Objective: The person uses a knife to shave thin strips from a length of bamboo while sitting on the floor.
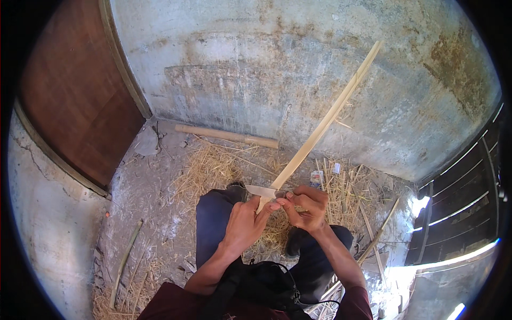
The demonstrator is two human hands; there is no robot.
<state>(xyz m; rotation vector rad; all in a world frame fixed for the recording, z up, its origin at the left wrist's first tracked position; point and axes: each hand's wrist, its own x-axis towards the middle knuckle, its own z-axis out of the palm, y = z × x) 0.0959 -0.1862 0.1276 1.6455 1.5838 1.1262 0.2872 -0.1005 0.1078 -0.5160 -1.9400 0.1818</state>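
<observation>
In the head view, a long, flat, pale yellow strip of bamboo slants from the centre of the frame to the upper right, its far end in front of the stained grey plaster wall. Its near end lies at the person's bare left hand, just below the centre, with fingers and thumb closed around it. The bare right hand, slightly right of that, is curled up and grips a knife with a broad metal blade; the fingers hide most of the handle. The blade lies across the lower part of the strip, tip toward the left; whether its edge bites in cannot be told. The two hands nearly meet at the thumbs.

Knees in dark trousers flank the hands, and dark red sleeves show at the lower edge. Straw-coloured shavings heap on the floor left of centre and right of the hands. A thick, round, tan bamboo pole lies along the wall's foot. A brown wooden door fills the upper left; dark slatted boards stand at the right.
</observation>
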